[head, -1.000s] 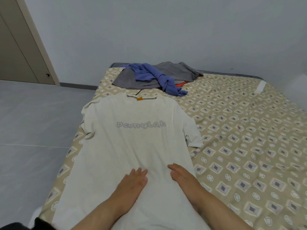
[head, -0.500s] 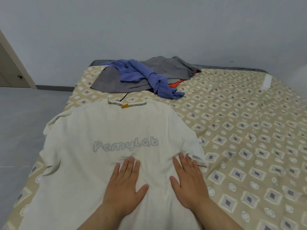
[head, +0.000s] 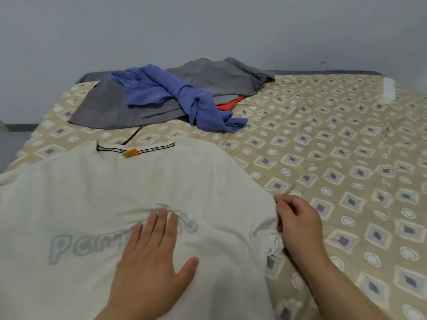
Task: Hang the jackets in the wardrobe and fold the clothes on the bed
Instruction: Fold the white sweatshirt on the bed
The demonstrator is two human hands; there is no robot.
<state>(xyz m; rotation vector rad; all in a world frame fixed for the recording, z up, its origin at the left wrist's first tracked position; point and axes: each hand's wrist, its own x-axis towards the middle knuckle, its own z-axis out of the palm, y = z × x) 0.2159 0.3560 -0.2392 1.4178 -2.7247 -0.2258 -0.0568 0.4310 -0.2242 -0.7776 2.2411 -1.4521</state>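
The cream cotton T-shirt (head: 92,192) with grey chest lettering lies spread flat on the beige diamond-patterned bedsheet (head: 335,158), under our left hand (head: 152,255), which presses on the lettering with fingers straight and thumb splayed. Our right hand (head: 298,225), fingers curled, pinches the shirt's bunched sleeve (head: 272,247). Well beyond both hands we see a crumpled blue fabric garment (head: 161,91) draped over a spread grey fabric garment (head: 111,107), an orange cloth scrap (head: 228,105) showing beneath
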